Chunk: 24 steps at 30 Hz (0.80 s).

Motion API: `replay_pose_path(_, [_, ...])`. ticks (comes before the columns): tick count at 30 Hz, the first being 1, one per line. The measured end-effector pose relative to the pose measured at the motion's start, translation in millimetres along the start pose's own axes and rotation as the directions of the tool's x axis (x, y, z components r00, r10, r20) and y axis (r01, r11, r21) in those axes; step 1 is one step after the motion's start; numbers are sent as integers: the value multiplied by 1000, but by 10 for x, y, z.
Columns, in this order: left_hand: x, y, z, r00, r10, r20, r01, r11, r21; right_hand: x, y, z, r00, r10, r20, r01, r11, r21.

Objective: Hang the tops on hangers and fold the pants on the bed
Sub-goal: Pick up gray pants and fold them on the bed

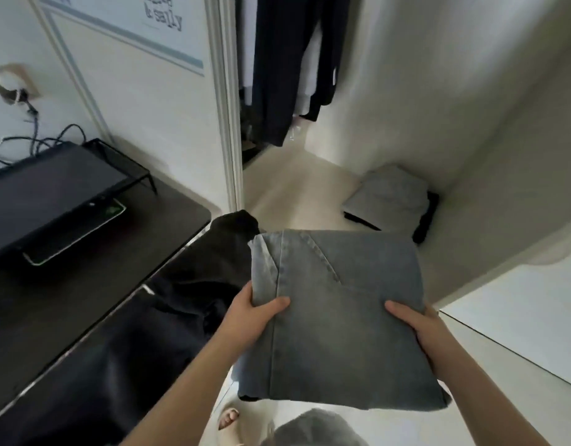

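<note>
Both hands, left hand (256, 312) and right hand (418, 326), grasp the folded jeans (339, 320) by opposite edges, keeping the fold flat, seemingly to join the far folded stack (389, 197).

I saw soft, even light on the pale floor (287, 188), dimmer over the dark worktop (168, 217); everything looked slightly smeared, and the door frame (224, 101) bowed toward the edges.

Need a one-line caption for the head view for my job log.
Left hand and right hand hold folded blue jeans in the air; a folded grey garment lies beyond them.
</note>
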<state>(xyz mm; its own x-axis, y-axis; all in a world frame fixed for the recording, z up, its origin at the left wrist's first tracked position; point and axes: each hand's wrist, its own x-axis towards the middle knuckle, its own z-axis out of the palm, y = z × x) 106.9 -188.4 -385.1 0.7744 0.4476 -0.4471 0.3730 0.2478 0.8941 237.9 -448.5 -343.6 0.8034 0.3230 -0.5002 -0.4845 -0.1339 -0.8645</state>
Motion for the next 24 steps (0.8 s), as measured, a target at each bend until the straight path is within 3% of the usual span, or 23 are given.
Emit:
replay_pose_path(4, [571,203,13,995,-49,87,44,997,57,170,-38,100,996,12,-87,-3,994,109])
replay_pose_path(12, [1600,485,356,990,-109,88,95,984,150,882,-155,97,977,53,-205,-19,987,162])
replay_pose_path(18, [2300,837,570,997,-80,-18,81,946,313,1692,-326,107,984,5,-177,27,984,177])
replay_pose_path(24, [3144,917,657,991,-73,-115,111,922,370,2614,-384,156,992,-11,-125,33,984,177])
